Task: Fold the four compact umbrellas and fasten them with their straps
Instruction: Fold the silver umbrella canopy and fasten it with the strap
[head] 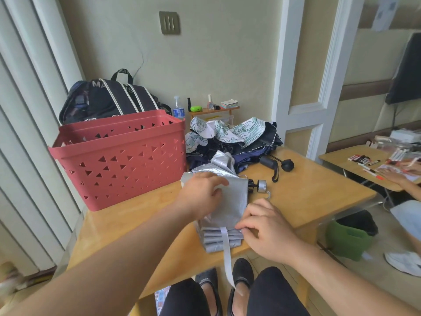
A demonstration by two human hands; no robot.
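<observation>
A silver umbrella (230, 201) is lying on the tabletop (307, 197), near the front edge, just beside a red basket (118, 160). The left hand (202, 195) is pressing on its canopy with fingers loosely bent. The right hand (264, 229) is pinching the folded pleats near the strap (227, 254), which is hanging over the edge. More unfolded umbrellas (230, 137) are lying heaped behind.

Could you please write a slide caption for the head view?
Both hands, left hand and right hand, pleat a silver compact umbrella on the wooden table, its strap hanging unfastened.
</observation>
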